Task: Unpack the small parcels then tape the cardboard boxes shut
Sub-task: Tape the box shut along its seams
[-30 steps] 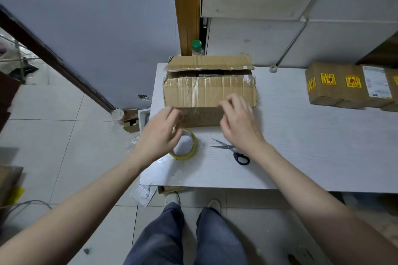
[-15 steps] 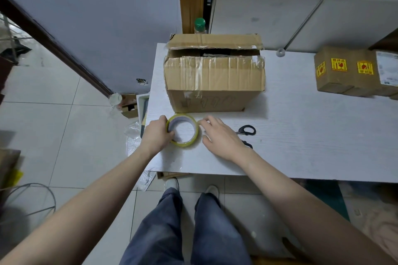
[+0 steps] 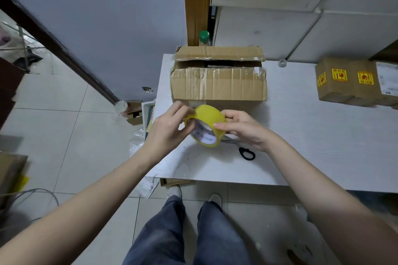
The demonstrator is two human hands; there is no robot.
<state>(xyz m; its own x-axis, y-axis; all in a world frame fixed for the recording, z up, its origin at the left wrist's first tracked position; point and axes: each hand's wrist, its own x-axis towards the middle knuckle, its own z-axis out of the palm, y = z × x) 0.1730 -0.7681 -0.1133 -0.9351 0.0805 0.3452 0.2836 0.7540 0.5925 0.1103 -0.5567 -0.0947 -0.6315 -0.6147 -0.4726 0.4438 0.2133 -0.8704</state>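
Note:
A yellow tape roll [image 3: 207, 119] is lifted off the white table [image 3: 323, 135], tilted so its white core faces me. My left hand [image 3: 167, 128] grips its left side, thumb at the inner rim. My right hand [image 3: 242, 127] pinches its right side, thumb on the outer band. Behind them stands a large cardboard box [image 3: 218, 83] wrapped in old clear tape, its near flap folded down and its far flap raised, leaving a dark gap along the top. Black-handled scissors [image 3: 245, 153] lie on the table, partly hidden under my right hand.
Small brown parcels with yellow stickers [image 3: 353, 82] sit at the table's right. A green-capped bottle [image 3: 204, 37] stands behind the box. Plastic wrap [image 3: 143, 183] and cardboard scraps [image 3: 134, 113] lie on the tiled floor left of the table, and a cable [image 3: 32, 194] lies further left.
Both hands left the box front, came down to the tape roll lying flat on the table, and now hold it raised and tilted in front of the box.

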